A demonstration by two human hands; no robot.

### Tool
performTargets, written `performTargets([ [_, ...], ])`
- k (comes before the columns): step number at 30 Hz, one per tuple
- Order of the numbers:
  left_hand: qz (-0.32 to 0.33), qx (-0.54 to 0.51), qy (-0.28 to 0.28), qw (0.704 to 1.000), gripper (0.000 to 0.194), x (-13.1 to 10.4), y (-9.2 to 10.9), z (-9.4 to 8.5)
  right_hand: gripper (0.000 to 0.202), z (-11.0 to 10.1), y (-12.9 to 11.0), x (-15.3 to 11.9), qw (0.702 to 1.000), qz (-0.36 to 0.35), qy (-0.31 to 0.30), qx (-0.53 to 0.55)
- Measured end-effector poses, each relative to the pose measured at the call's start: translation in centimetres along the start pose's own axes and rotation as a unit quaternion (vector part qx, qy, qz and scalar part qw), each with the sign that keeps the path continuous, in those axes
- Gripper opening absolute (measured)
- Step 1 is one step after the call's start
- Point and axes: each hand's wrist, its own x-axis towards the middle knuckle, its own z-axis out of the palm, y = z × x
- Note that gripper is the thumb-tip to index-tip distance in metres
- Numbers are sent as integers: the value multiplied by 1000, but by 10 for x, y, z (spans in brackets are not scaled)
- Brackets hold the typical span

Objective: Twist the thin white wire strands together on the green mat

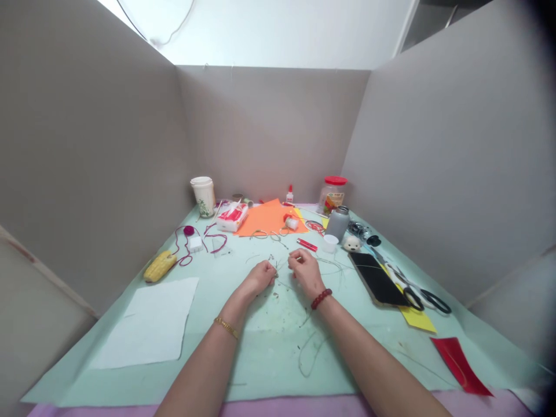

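Observation:
Both hands are at the middle of the green-covered table (243, 347). My left hand (262, 276) is closed in a pinch on a thin greenish cord, with a small knotted bit at its fingertips. Just to the right, my right hand (304, 269) is closed too, its fingertips pinched on the thin cord, which trails off to the right. Between the hands is a narrow gap crossed by fine strands. Small scraps lie around them, and a loop of pale cord (307, 370) rests nearer the front edge.
White cloth (147, 324) and a yellow corn-shaped object (160, 266) lie left. Orange paper (264, 219), tissue pack (232, 216) and red lighter (307, 244) are behind the hands. Grey bottle (337, 225), black phone (379, 279), scissors (419, 292) and red strip (461, 366) are right.

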Motion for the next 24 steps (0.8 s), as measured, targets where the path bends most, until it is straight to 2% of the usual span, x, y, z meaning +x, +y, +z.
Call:
performTargets([
  [3,8,-6,-4,1000,11,0,-1,-1,8,7,-1,0,975,61,-69,203],
  [5,10,-7,-6,1000,10,0,-1,-1,9,8,-3,0,961,61,-87,254],
  [8,8,-6,-10,1000,9,0,0,-1,6,6,-6,0,970,43,-91,220],
  [13,2,-13,-6,1000,11,0,2,-1,4,1,-14,-2,998,-8,-21,64],
  [19,-2,-17,-6,1000,10,-2,2,-1,2,-3,-13,-1,994,52,-66,68],
  [22,1,-19,-4,1000,11,-3,3,-1,7,-11,-15,3,999,37,-32,19],
  [24,-2,-19,-3,1000,11,-5,4,-1,10,-17,-17,4,997,45,-29,50],
])
